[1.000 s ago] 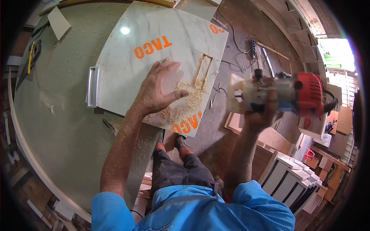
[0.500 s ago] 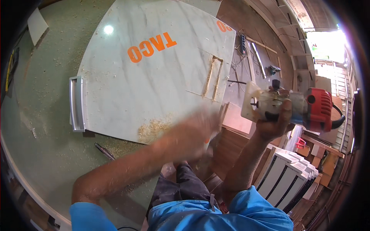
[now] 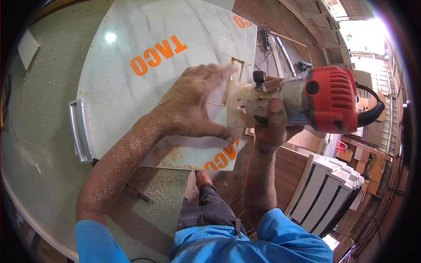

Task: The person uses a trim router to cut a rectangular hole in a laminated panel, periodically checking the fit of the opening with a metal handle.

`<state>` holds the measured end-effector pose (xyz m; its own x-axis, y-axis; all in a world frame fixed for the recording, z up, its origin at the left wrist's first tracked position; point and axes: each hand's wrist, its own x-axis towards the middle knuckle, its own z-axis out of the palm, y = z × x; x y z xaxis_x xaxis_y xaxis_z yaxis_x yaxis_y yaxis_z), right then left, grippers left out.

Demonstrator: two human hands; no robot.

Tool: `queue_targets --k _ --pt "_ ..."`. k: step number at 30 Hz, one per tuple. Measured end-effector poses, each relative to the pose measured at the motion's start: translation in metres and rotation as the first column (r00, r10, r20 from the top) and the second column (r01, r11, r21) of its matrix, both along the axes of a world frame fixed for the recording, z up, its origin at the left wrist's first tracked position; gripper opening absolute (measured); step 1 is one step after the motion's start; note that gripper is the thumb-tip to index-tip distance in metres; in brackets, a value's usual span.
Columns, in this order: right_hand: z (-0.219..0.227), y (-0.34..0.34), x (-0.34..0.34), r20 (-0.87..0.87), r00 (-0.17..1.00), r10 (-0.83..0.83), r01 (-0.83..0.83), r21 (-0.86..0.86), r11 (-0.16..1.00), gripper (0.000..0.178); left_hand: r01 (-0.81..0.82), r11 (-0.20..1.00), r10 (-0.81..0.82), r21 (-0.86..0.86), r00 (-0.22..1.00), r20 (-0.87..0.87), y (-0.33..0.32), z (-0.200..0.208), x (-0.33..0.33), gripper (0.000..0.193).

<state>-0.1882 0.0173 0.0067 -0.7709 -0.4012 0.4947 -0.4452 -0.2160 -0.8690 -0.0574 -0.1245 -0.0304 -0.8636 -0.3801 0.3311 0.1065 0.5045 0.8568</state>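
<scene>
The right hand (image 3: 274,125) grips the router (image 3: 335,101) sideways at the marbled panel's (image 3: 118,111) right edge — I judge, to bear its weight — while the left hand (image 3: 190,101) is spread open beside the base plate (image 3: 234,116), perhaps for steadying; remotely, I cannot confirm contact.

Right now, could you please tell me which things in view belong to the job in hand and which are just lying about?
In use:
router, in the right hand
board, below the left hand

Apparently lying about:
power strip
white offcut
dark tool
white stack
</scene>
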Motion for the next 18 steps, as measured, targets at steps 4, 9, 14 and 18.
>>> queue_targets --k 4,9,14,18 --pt "-0.008 -0.002 0.006 0.084 0.993 0.08 -0.075 -0.052 0.996 0.07 0.049 0.988 -0.046 -0.144 0.999 0.027 0.004 -0.012 -0.009 0.106" --pt "-0.016 0.004 0.007 0.076 0.994 0.082 -0.078 -0.061 0.995 0.067 0.073 0.985 -0.072 -0.157 0.997 0.014 0.007 -0.02 -0.009 0.093" --pt "-0.026 0.005 0.005 -0.081 0.997 0.008 -0.007 0.014 1.0 0.058 0.082 0.986 -0.079 -0.148 0.996 0.029 0.009 -0.022 -0.008 0.089" --pt "-0.029 0.005 0.005 -0.043 0.999 -0.009 0.008 -0.019 1.0 0.061 0.086 0.982 -0.082 -0.167 0.996 0.034 0.008 -0.022 -0.008 0.088"
